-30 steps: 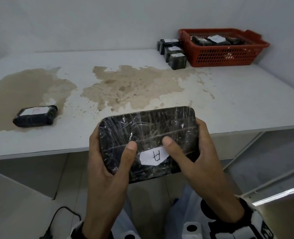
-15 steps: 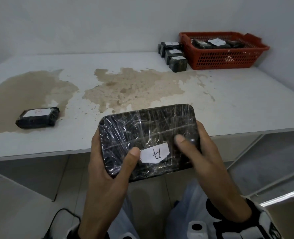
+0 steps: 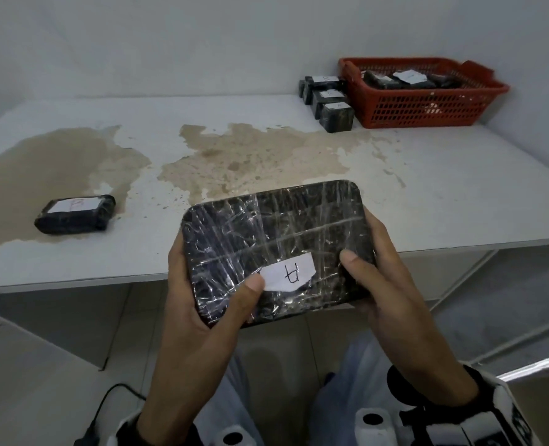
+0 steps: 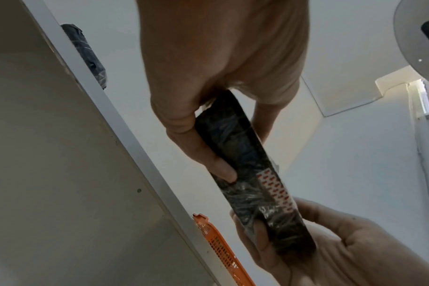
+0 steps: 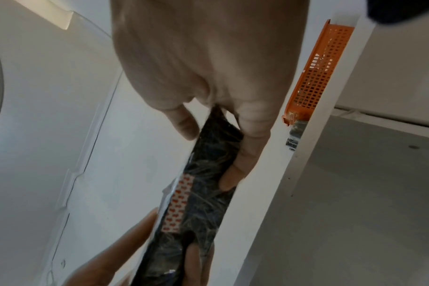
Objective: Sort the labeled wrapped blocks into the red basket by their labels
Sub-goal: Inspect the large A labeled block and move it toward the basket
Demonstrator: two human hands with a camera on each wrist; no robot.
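Both hands hold a flat black block [image 3: 266, 239] wrapped in clear film, in front of the table's near edge. Its white label [image 3: 287, 272] reads "A". My left hand [image 3: 202, 294] grips its left end, thumb beside the label. My right hand [image 3: 373, 272] grips the right end, thumb on top. The wrist views show the block [image 4: 247, 174] [image 5: 206, 193] edge-on between fingers and thumbs. The red basket [image 3: 421, 101] sits at the table's far right with several wrapped blocks inside. Another labeled block [image 3: 75, 214] lies at the left on the table.
Three small labeled blocks [image 3: 328, 101] stand in a row just left of the basket. The white table [image 3: 443, 188] has large brown stains across its left and middle. Walls close the back and right. A black cable [image 3: 105, 400] lies on the floor below.
The block has been lifted a little and turned slightly in both hands. My right thumb has slid right, off the label, and the left thumb now sits beside it.
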